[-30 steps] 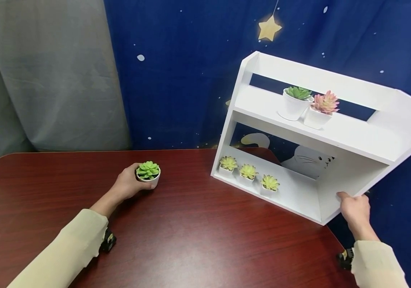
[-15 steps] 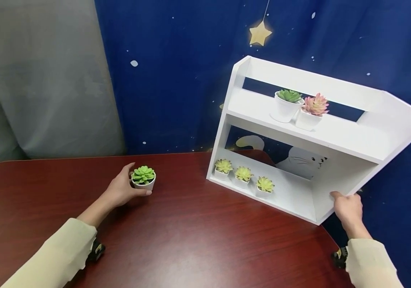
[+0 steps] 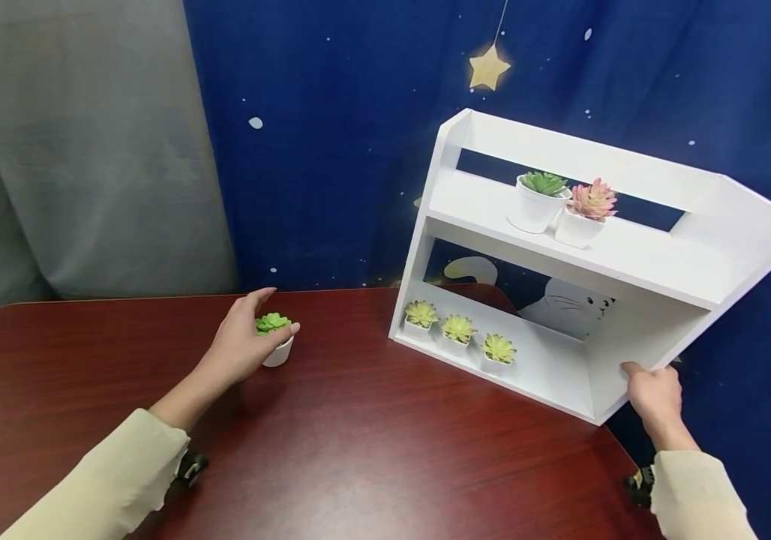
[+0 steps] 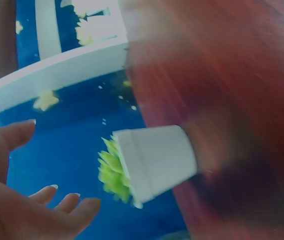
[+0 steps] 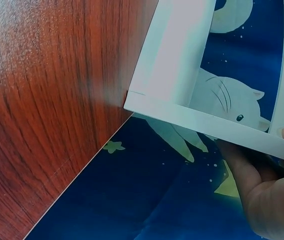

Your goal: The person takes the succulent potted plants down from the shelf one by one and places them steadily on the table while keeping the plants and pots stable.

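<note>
A green succulent in a round white pot stands on the table, partly hidden behind my left hand in the head view. That hand is above and beside the plant, thumb and fingers spread. The left wrist view has the pot upright on the table and apart from the fingers. At the right, my right hand grips the side panel of a white two-tier shelf, thumb inside and fingers outside. In the right wrist view the panel's edge passes between thumb and fingers.
The shelf's upper tier holds a green succulent and a pink succulent, both in white pots. Several small yellow-green succulents line the lower tier's left. The shelf stands by the right edge of the reddish-brown table; blue curtain hangs behind.
My left hand held the green succulent's pot, then let it go, opened and rose off it. The right hand keeps its grip on the shelf. The head view has shifted slightly.
</note>
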Tool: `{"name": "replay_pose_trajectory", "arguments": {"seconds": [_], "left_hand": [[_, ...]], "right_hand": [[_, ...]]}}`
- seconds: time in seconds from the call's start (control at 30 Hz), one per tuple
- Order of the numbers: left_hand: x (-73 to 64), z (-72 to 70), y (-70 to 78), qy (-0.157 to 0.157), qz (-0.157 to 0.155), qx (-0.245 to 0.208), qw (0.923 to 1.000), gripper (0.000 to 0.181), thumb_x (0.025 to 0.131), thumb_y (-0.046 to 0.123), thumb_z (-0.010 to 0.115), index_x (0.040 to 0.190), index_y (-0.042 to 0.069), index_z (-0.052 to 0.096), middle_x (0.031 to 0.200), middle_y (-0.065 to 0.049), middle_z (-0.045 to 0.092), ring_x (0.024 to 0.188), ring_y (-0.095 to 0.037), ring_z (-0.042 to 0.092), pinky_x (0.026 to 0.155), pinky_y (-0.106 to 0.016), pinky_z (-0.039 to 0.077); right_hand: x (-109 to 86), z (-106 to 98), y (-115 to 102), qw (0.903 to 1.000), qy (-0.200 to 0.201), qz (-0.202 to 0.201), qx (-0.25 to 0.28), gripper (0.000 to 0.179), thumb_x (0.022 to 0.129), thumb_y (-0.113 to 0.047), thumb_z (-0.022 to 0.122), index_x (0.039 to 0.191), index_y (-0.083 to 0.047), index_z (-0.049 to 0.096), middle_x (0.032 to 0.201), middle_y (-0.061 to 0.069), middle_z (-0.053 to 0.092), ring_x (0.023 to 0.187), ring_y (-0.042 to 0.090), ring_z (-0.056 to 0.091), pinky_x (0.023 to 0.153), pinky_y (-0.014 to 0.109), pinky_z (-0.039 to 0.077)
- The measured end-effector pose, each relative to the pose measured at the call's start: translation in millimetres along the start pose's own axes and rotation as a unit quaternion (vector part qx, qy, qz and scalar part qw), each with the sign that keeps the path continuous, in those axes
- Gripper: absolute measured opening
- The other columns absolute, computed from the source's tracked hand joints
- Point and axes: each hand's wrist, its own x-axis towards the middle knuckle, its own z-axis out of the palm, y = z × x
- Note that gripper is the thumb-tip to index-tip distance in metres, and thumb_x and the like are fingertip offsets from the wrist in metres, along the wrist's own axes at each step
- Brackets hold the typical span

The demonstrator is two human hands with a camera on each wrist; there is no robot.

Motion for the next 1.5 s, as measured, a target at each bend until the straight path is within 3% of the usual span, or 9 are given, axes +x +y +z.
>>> {"name": "replay_pose_trajectory", "arguments": {"seconds": [0.43,0.67,1.0,1.17,1.33,1.5], "left_hand": [[17.8,14.9,51.1,0.009,0.07,-0.056,0.996,0.064,0.097,0.029,0.068,0.151,0.01,0.041,0.152,-0.016,0.05,0.143,-0.032,0.046,0.117,-0.052,0.039],[19.2,19.5,75.8,0.011,0.105,-0.075,0.9916,0.055,0.096,0.026,0.068,0.145,0.011,0.05,0.146,-0.013,0.057,0.137,-0.03,0.053,0.114,-0.05,0.043],[32.7,38.5,113.9,0.009,0.146,-0.096,0.9845,0.05,0.095,0.023,0.069,0.141,0.011,0.054,0.141,-0.011,0.06,0.134,-0.026,0.056,0.112,-0.045,0.047],[42.6,49.4,136.2,0.006,0.156,-0.098,0.983,0.05,0.095,0.022,0.069,0.142,0.011,0.054,0.14,-0.01,0.061,0.132,-0.026,0.058,0.111,-0.042,0.048],[48.3,59.9,158.7,-0.008,0.164,-0.097,0.9816,0.052,0.097,0.024,0.067,0.144,0.011,0.051,0.143,-0.009,0.058,0.134,-0.023,0.056,0.113,-0.039,0.046],[50.7,62.1,179.7,-0.005,0.175,-0.093,0.9801,0.05,0.098,0.027,0.067,0.144,0.015,0.051,0.142,-0.005,0.058,0.135,-0.019,0.054,0.112,-0.039,0.046]], "right_hand": [[0.5,-0.9,-0.7,1.0,-0.003,0.002,-0.001,0.056,0.101,-0.026,0.046,0.137,0.017,0.045,0.135,0.043,0.05,0.119,0.056,0.054,0.094,0.061,0.047],[-0.5,-1.3,-2.8,1.0,-0.005,0.0,0.001,0.056,0.101,-0.025,0.046,0.138,0.017,0.044,0.136,0.042,0.05,0.12,0.055,0.054,0.094,0.06,0.047],[-1.6,-1.3,-0.5,0.9999,-0.012,0.002,0.005,0.056,0.101,-0.025,0.044,0.141,0.015,0.042,0.138,0.042,0.048,0.123,0.056,0.053,0.096,0.062,0.046],[-2.4,-1.3,1.7,0.9999,-0.009,0.005,0.003,0.057,0.101,-0.028,0.045,0.139,0.014,0.044,0.138,0.041,0.049,0.122,0.055,0.054,0.088,0.057,0.047],[-3.0,-2.2,3.8,1.0,-0.004,0.006,-0.004,0.056,0.102,-0.03,0.046,0.136,0.014,0.048,0.136,0.04,0.052,0.119,0.054,0.055,0.077,0.043,0.045],[-1.3,-2.3,1.5,0.9999,-0.009,-0.003,-0.008,0.056,0.102,-0.03,0.046,0.137,0.014,0.047,0.136,0.041,0.051,0.119,0.055,0.055,0.079,0.047,0.046]]}}
